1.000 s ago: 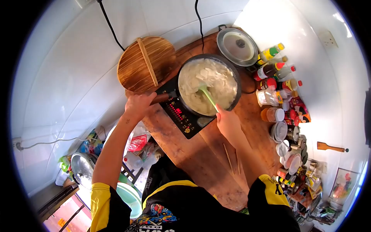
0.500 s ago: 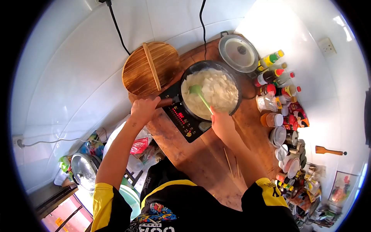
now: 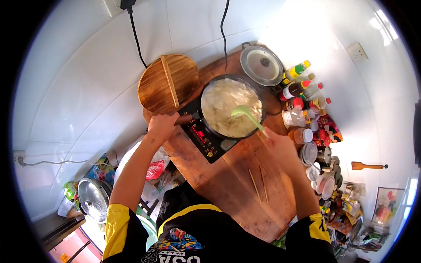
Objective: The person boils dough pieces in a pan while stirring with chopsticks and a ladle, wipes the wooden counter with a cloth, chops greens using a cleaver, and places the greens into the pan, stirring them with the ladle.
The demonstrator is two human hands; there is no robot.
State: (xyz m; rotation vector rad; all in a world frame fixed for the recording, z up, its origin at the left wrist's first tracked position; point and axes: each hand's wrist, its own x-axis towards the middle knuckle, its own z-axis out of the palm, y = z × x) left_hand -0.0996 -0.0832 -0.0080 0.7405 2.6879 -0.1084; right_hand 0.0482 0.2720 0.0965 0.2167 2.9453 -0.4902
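A dark wok point(image 3: 263, 115) stands on a black induction cooker point(image 3: 210, 151) with lit red digits. Pale pieces in whitish liquid point(image 3: 223, 98) fill much of it; they look like tofu, though I cannot be sure. My left hand point(image 3: 162, 127) is wrapped round the wok's brown handle point(image 3: 184, 119). In my right hand point(image 3: 277, 142), somewhat blurred, is the shaft of a light green ladle point(image 3: 242, 110). Its head rests in the liquid at the right half of the wok. Two chopsticks point(image 3: 259, 184) lie on the wooden table below.
A round wooden lid point(image 3: 153, 85) leans by the wall on the left. A glass lid point(image 3: 254, 65) lies at the back. Bottles point(image 3: 294, 72) and jars point(image 3: 308, 152) line the right edge of the wooden table point(image 3: 232, 188).
The ladle has swept from the left side of the wok to the right, and my right hand has moved right and slightly down with it. My left hand keeps hold of the handle.
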